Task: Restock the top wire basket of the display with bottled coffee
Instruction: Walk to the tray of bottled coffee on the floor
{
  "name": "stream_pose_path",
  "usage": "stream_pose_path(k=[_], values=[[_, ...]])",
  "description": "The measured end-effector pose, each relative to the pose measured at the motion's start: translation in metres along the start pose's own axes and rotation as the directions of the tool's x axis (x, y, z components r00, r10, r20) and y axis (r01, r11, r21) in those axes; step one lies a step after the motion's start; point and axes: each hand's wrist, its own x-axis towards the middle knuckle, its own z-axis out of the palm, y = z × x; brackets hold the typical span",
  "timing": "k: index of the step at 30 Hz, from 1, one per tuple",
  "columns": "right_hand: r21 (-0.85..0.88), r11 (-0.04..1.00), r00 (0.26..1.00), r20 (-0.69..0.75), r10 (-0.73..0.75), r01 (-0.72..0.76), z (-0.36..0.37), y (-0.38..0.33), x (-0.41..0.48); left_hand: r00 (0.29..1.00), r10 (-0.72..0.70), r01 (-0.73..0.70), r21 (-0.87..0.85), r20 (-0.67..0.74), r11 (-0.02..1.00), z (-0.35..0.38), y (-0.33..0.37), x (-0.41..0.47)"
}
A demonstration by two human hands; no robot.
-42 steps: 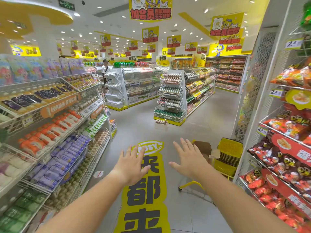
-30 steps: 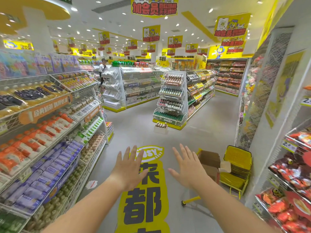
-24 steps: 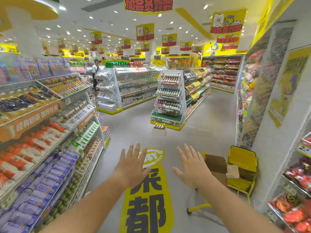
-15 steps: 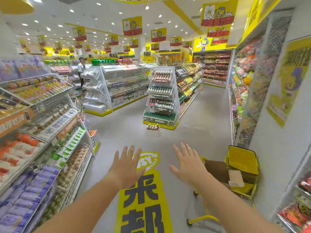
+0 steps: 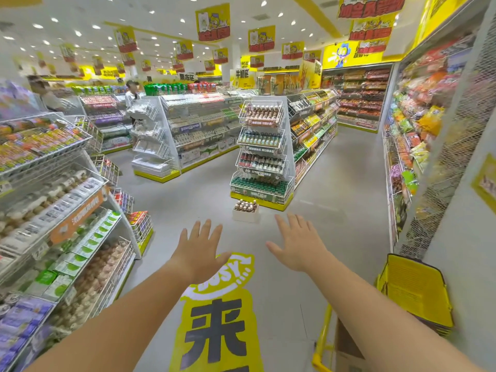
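Display [image 5: 261, 154] nearer now; floor box [image 5: 245, 209] holds bottles [image 5: 244, 204].

Showed two bare forearms, sleeveless up to the frame's edge; left hand [image 5: 198, 253] and right hand [image 5: 300, 247] ungloved, without rings or watch.

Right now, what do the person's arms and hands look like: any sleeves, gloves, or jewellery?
Both forearms are bare as far as the frame shows; no sleeve edge is in view. The left hand and right hand wear no gloves. No watch, bracelet or ring shows on the wrists or fingers. No markings or tattoos are visible.
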Motion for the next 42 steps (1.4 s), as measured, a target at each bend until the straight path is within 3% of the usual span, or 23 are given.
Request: stream_pose_path(k=[10,24,42], values=[[-0.016,1.0,1.0,-0.001,-0.006,0.006,0.073,0.055,0.216,1.0,0.015,-0.015,0.012,-0.005,1.0,0.037,-0.034,0.222],[-0.019,0.995,0.995,0.031,0.099,-0.098,0.145,0.155,0.527,0.996,0.081,-0.082,0.073,0.021,0.994,0.071,-0.068,0.574],[-0.032,0.999,0.98,0.199,-0.014,0.02,0.253,0.293,0.926,0.987,-0.03,0.034,-0.021,0.159,0.999,0.154,-0.091,0.968]])
